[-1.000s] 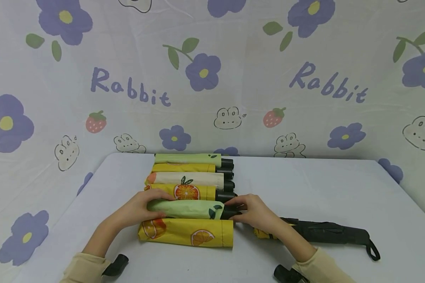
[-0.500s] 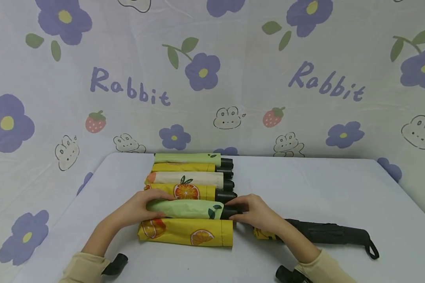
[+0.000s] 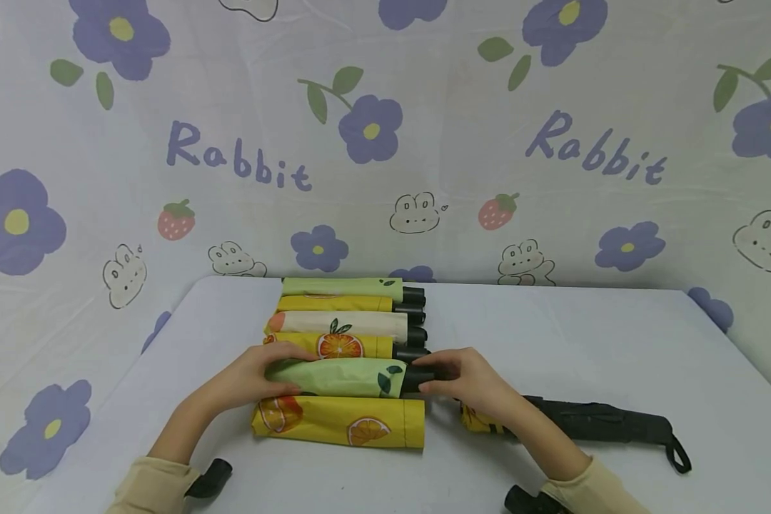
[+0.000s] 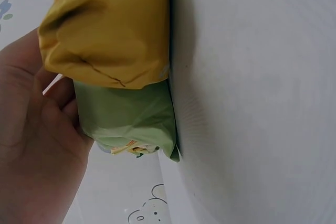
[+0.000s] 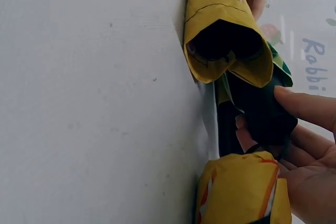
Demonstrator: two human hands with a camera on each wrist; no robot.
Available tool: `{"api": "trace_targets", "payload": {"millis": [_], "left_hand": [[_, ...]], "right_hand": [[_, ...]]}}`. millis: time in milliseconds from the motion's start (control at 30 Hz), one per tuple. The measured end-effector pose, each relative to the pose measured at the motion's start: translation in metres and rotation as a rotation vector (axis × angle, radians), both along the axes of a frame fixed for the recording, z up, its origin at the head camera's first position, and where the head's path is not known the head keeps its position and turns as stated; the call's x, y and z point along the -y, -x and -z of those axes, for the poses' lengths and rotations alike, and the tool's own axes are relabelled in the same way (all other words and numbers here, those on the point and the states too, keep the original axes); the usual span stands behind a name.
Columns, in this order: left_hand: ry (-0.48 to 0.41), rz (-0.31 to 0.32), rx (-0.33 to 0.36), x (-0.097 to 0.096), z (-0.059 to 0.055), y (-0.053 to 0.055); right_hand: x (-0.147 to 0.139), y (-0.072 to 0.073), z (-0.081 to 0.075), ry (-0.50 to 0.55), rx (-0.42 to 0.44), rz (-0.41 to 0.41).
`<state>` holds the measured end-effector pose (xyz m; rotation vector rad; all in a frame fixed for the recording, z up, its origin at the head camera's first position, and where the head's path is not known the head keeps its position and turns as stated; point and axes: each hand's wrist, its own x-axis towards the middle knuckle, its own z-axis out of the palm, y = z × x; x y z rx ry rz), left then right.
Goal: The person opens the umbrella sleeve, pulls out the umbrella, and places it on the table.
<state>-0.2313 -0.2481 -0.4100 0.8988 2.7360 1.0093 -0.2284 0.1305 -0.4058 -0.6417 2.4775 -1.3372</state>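
A folded umbrella in a pale green leaf-print sleeve (image 3: 343, 378) lies crosswise before me in the head view. My left hand (image 3: 253, 375) grips its left end, thumb in front and fingers behind. At the other end, my right hand (image 3: 472, 382) pinches the black handle (image 5: 260, 103) between thumb and fingers. Just in front lies a yellow orange-print sleeve (image 3: 337, 422); its right end gapes in the right wrist view, dark inside. The left wrist view shows the closed end of the green sleeve (image 4: 126, 111) beside the yellow one.
Behind the green umbrella several sleeved umbrellas lie in a row, the nearest a yellow one (image 3: 360, 346). A black folded umbrella (image 3: 607, 421) with a wrist loop and a yellow end lies at right, partly behind my right forearm. All rest on a white table (image 3: 585, 335).
My right hand has risen slightly with the black handle, tilting the green umbrella's right end up a little. My left hand keeps its hold, and the yellow sleeve in front stays put.
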Motion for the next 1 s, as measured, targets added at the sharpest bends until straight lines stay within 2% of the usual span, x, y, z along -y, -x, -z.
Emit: {"api": "trace_targets", "payload": {"millis": [400,667,867,1000], "left_hand": [[0.006,-0.018,0.024,-0.001,-0.002,-0.001],[-0.007,-0.011,0.029,0.0,-0.001,-0.001],[-0.002,-0.002,0.029,0.0,0.0,0.0],[-0.003,-0.001,0.035,0.0,0.0,0.0]], "right_hand": [[-0.014,-0.003,-0.005,0.044,0.088,0.109],[-0.02,-0.004,-0.005,0.122,0.244,0.214],[-0.026,-0.006,-0.007,0.129,0.294,0.277],[-0.031,-0.008,-0.008,0.18,0.335,0.295]]}}
